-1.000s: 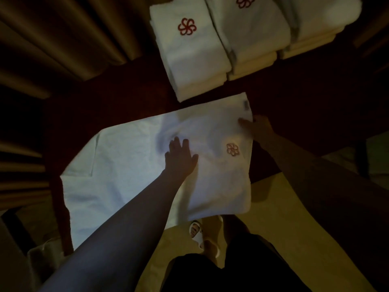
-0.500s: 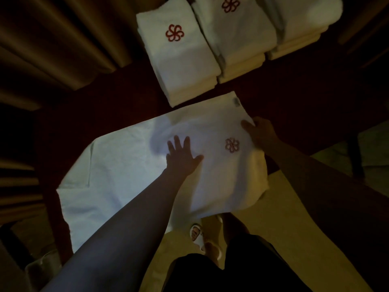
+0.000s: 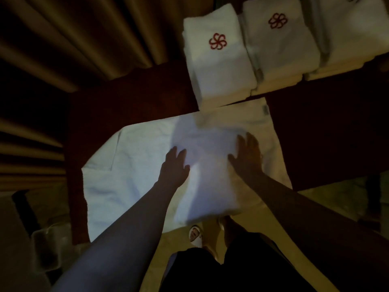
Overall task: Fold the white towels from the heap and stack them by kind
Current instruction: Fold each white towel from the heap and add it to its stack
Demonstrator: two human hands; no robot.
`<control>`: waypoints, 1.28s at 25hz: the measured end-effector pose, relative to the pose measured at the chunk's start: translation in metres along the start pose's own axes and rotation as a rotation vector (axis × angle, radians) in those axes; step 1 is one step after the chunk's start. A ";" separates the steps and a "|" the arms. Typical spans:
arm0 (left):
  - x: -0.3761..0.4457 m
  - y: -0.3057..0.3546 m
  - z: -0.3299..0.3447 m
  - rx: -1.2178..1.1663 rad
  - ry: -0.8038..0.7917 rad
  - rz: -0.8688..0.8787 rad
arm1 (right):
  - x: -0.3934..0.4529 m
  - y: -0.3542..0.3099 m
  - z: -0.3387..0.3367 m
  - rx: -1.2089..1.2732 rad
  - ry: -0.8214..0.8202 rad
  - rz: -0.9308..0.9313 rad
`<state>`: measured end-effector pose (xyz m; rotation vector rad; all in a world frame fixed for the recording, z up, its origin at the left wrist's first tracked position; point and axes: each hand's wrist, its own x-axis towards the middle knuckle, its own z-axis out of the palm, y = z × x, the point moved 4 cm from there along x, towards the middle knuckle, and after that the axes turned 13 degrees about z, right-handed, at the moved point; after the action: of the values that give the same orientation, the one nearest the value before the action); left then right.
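You have three folded stacks (image 3: 221, 66) done at the table's (image 3: 130, 102) far edge; one towel (image 3: 130, 165) lies half-folded before you; your left hand (image 3: 173, 168) and right hand (image 3: 247, 158) press it flat, grip wide, holding nothing.

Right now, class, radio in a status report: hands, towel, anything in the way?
Left hand and right hand flat, open on the spread towel. Folded stacks sit just beyond it. Nothing in the way.

Dim room; curtains (image 3: 63, 39); dark table (image 3: 130, 102)
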<state>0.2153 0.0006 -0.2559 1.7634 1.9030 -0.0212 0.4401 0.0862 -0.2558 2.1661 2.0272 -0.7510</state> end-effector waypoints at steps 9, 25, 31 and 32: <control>-0.076 -0.087 -0.004 -0.166 0.157 -0.398 | -0.035 -0.099 0.047 -0.121 -0.170 -0.394; -0.150 -0.274 -0.044 -0.408 0.424 -0.403 | -0.097 -0.383 0.138 0.877 -0.805 0.450; -0.151 -0.281 -0.043 -0.356 0.168 -0.349 | -0.087 -0.416 0.155 0.982 -0.938 0.483; -0.150 -0.283 -0.045 -0.373 0.151 -0.345 | -0.086 -0.423 0.153 1.009 -0.939 0.425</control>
<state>-0.0642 -0.1615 -0.2558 1.2098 2.1337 0.3281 -0.0094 -0.0003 -0.2427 1.7606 0.7035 -2.4136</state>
